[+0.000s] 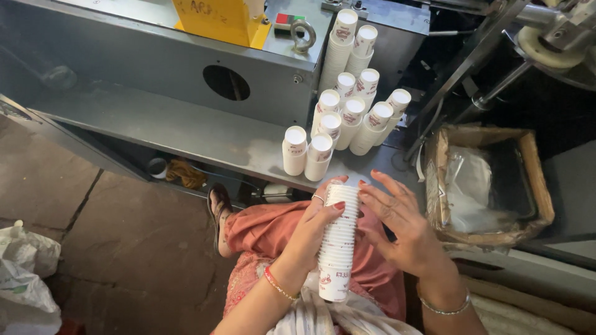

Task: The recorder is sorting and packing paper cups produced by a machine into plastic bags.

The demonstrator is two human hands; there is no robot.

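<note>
A tall stack of white paper cups (339, 248) with red print stands upside down on my lap. My left hand (313, 232) wraps around its upper part, thumb near the top rim. My right hand (400, 226) lies against the stack's right side with the fingers spread and touching it. Just beyond, on the grey metal ledge (186, 133), several more upside-down stacks of the same cups (347, 115) stand close together, two short ones nearest to me.
A grey machine housing (155, 62) with a round hole and a yellow part rises behind the ledge. To the right stands a cardboard box (534, 186) holding clear plastic bags. White plastic bags (22, 273) lie on the stone floor at left. My sandalled foot (218, 208) rests under the ledge.
</note>
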